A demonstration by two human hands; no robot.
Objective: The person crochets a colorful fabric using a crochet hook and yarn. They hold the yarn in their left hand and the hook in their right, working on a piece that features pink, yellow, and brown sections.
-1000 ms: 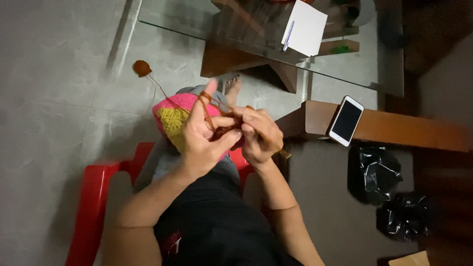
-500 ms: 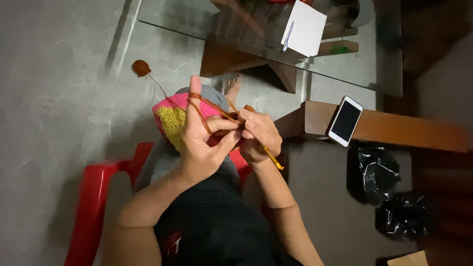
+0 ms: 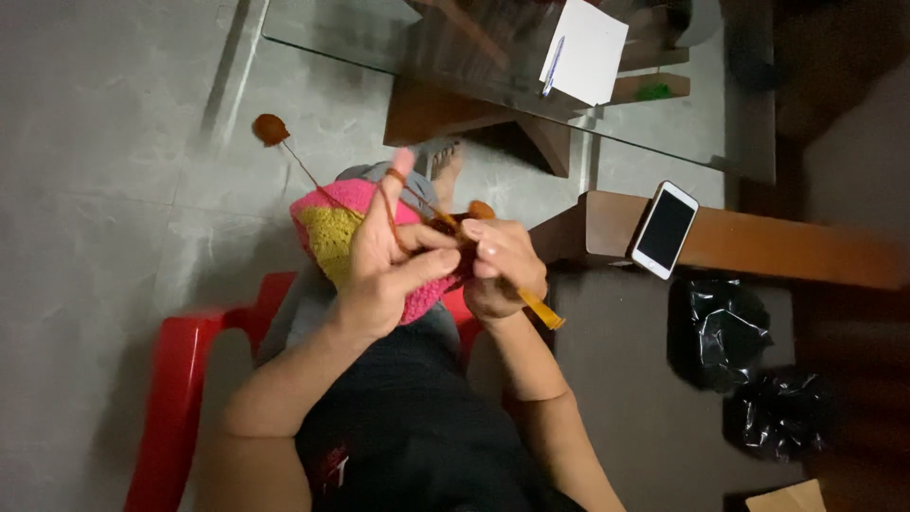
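My left hand [image 3: 389,265] pinches a pink and yellow crocheted piece [image 3: 332,232] on my lap, index finger raised with brown yarn [image 3: 303,169] looped over it. The strand runs to a small brown yarn ball [image 3: 270,129] on the floor. My right hand [image 3: 502,265] grips an orange crochet hook [image 3: 540,311]; its tip sits in the stitches between both hands.
I sit on a red plastic chair [image 3: 175,379]. A phone [image 3: 664,229] lies on a wooden bench [image 3: 787,248] to the right. Ahead is a glass table [image 3: 455,47] with white paper and a pen [image 3: 583,47]. Black bags [image 3: 720,327] lie on the floor at right.
My left index finger has lifted and straightened with the yarn over it. My right hand has turned the hook, its orange handle now sticking out below the hand.
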